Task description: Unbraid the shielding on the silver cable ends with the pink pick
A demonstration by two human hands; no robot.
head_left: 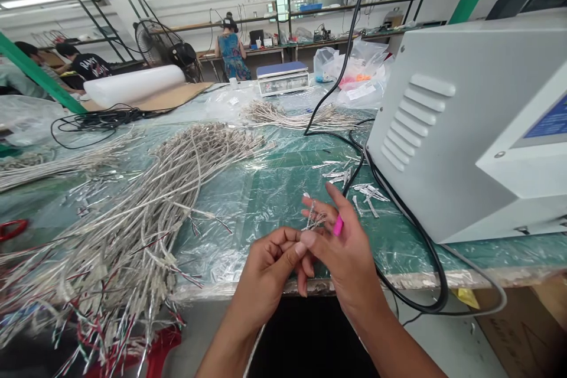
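Note:
My left hand [268, 269] and my right hand [343, 245] meet near the front edge of the green bench. Both pinch the frayed end of a thin grey cable [313, 220], whose bare silvery strands stick up between the fingertips. The cable runs down from my left hand toward my lap. A small pink piece [338, 225] sits on a finger of my right hand. A large heap of similar grey cables [146, 218] with coloured inner wires lies to the left.
A white machine housing [465, 124] stands at the right, with black cords [411, 230] looping past it. Foil scraps [354, 186] lie behind my hands. A scale [283, 78], plastic bags [354, 68] and a white roll [133, 85] sit further back. Other people work at far benches.

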